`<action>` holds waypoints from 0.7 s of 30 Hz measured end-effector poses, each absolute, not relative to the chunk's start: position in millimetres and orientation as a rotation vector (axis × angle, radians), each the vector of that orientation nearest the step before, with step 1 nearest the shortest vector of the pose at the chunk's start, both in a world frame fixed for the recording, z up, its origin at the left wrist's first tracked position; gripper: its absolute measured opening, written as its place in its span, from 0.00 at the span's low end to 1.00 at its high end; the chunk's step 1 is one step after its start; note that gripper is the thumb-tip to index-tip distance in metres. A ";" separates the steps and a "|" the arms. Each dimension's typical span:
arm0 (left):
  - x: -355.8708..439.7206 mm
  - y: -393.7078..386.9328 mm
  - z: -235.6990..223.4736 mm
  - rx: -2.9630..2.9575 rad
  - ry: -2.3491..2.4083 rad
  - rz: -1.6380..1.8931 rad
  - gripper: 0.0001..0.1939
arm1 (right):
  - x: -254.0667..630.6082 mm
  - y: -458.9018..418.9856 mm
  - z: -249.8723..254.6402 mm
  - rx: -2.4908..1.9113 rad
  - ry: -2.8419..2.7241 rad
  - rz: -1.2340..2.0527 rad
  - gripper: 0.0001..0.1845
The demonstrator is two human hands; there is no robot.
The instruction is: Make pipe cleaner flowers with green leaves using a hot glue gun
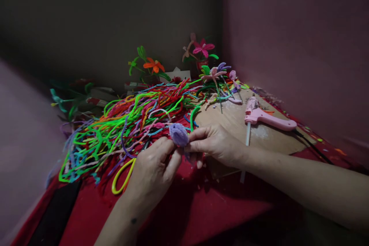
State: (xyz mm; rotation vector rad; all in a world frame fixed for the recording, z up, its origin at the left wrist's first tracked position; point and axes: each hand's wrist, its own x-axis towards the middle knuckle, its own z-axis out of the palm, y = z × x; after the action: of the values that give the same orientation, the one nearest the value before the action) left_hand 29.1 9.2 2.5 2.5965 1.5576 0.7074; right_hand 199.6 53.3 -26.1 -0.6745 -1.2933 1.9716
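Between my two hands is a purple pipe-cleaner flower (178, 134), its fuzzy petals bunched together and pointing up. My left hand (157, 161) pinches it low on its left side, thumb and fingers pressed together. From the right, my right hand (215, 144) grips its edge between thumb and forefinger. A short purple end hangs below, partly covered by my fingers. Just left of my left hand lies a yellow loop handle (123, 177), perhaps of scissors. Behind the hands spreads a big heap of colourful pipe cleaners (115, 127).
A pink glue gun (269, 119) with a clear glue stick lies on a cardboard sheet (230, 117), its black cord (314, 147) running right. Finished pipe-cleaner flowers, including an orange one (155, 65) and a magenta one (203, 48), stand at the back near the walls. Red cloth (225, 215) covers the table.
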 end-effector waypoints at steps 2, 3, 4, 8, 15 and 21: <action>29.1 9.4 2.0 2.572 1.554 0.711 0.08 | 201.1 54.4 -25.9 -0.675 -1.294 1.999 0.14; 29.5 9.5 1.5 2.555 1.559 0.720 0.08 | 201.8 54.8 -26.1 -0.677 -1.303 2.005 0.14; 30.1 9.5 1.1 2.535 1.567 0.731 0.08 | 202.3 54.9 -26.4 -0.679 -1.320 2.008 0.14; 29.9 9.4 4.6 2.390 1.557 0.754 0.07 | 203.1 53.5 -28.0 -0.718 -1.384 1.978 0.09; -8.0 11.2 38.6 1.746 1.677 0.942 0.07 | 207.0 61.8 -26.8 -0.648 -1.104 2.058 0.10; -40.9 28.2 15.9 2.019 1.778 0.671 0.06 | 209.5 67.8 -24.3 -0.631 -1.049 2.057 0.10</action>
State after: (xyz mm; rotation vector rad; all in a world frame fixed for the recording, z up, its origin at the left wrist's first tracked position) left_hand -40.9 28.2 15.9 2.0193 1.7776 0.6708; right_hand 209.5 67.8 -24.3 -0.6314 -1.0487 2.0575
